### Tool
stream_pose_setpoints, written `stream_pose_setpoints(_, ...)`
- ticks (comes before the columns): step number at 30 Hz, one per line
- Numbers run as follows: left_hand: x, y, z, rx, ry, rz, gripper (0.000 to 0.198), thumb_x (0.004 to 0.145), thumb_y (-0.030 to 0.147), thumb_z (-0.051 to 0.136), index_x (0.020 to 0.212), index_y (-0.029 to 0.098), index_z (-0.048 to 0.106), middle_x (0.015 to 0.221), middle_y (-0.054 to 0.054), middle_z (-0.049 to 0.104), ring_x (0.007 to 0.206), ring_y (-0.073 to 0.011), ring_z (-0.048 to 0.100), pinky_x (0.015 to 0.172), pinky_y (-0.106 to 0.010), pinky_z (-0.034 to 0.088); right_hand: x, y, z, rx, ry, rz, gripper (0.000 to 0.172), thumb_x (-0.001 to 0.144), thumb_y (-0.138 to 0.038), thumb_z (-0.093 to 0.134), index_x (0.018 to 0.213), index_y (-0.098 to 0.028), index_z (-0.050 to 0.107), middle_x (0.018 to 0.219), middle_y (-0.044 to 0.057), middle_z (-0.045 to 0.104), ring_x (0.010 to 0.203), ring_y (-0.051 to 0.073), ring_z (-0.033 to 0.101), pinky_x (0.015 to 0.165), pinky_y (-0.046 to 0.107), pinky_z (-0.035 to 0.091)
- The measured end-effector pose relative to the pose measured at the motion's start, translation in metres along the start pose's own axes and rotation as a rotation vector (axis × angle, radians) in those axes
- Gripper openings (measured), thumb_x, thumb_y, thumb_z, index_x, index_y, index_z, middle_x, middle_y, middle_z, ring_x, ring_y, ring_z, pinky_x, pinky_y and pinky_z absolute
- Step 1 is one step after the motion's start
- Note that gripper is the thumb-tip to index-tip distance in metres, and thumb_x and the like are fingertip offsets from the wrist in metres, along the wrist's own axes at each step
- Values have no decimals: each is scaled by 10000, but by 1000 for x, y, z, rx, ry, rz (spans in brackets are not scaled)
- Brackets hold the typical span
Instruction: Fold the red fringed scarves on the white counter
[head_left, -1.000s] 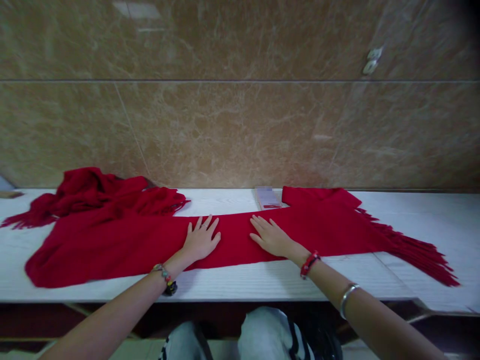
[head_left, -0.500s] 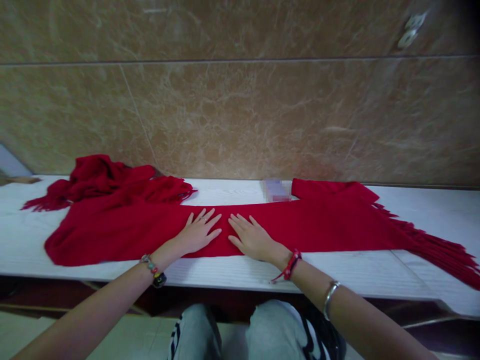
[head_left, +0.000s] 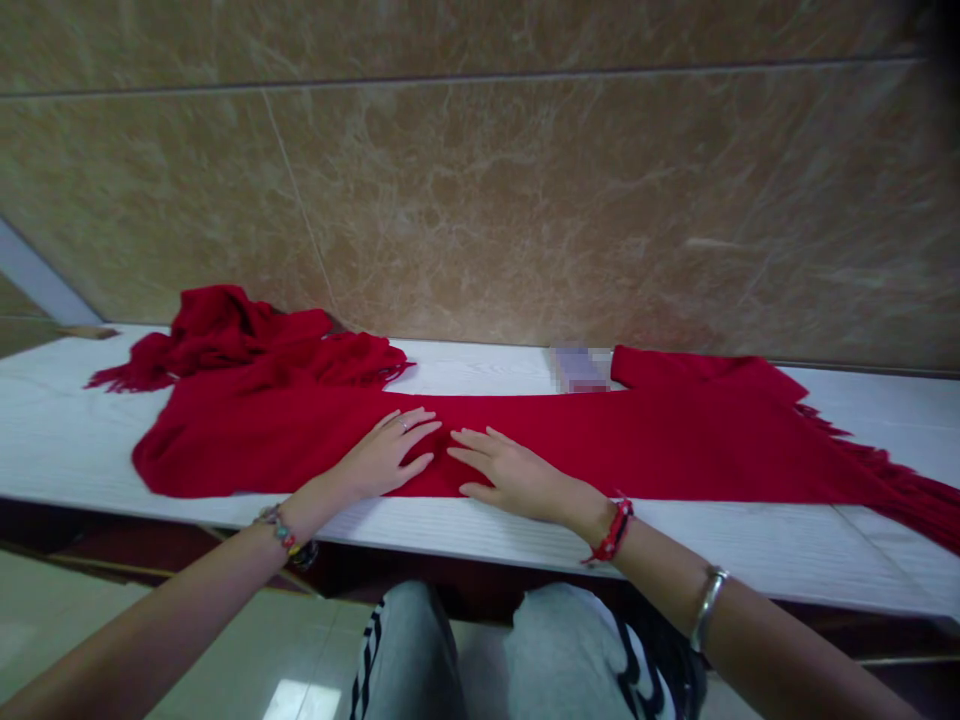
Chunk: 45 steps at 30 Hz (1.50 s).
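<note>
A long red scarf (head_left: pixel 675 440) with fringed ends lies stretched across the white table (head_left: pixel 750 540). At its left end the cloth is bunched near the wall, and on the right a flap is folded over beside the fringe. My left hand (head_left: pixel 386 452) rests over the middle of the scarf, palm down with its fingers apart and a ring on one finger. Facing it from the right, my right hand (head_left: pixel 517 475) is also palm down on the cloth, fingers spread. A narrow strip of red cloth shows between the two sets of fingertips.
A blurred-out purplish item (head_left: pixel 579 368) lies behind the scarf, against its right flap. The brown marble wall (head_left: pixel 487 220) rises along the table's back edge. A small brown object (head_left: pixel 88 332) sits at the far left corner. My knees (head_left: pixel 562 640) are below the front edge.
The view has shifted, so the scarf appears a little farther right and higher. Both hands stay over the scarf's middle, with their fingers bent slightly more than before.
</note>
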<state>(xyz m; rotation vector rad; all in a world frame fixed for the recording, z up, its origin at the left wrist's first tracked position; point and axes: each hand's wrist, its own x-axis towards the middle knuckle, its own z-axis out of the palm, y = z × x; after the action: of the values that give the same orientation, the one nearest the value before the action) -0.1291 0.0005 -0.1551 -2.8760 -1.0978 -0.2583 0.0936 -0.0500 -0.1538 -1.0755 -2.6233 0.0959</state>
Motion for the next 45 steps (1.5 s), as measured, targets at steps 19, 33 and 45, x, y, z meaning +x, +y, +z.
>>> stream_pose_setpoints(19,-23,7,-30,209,-76,178,185,828,188,424,917,191,586,869,-30,614,765,-148,579,632,-226,439,10,-23,-1,-189,27,-134,217,823,-234,499,988,-125,589,876,97,636,789,188,579,682,291,436)
stream_pose_setpoints(33,-30,12,-31,334,-61,247,211,834,76,396,868,177,578,797,-40,580,775,-160,540,626,-236,407,14,-21,11,-166,90,-63,151,817,-115,483,774,-152,622,760,44,623,724,155,536,666,258,409)
stream_pose_setpoints(45,-16,10,-52,-192,-224,165,215,831,204,430,931,185,620,889,-21,615,829,-134,559,789,-225,414,-7,-9,14,-3,145,-190,272,878,-211,406,1021,-177,634,1030,82,620,960,168,543,862,306,431)
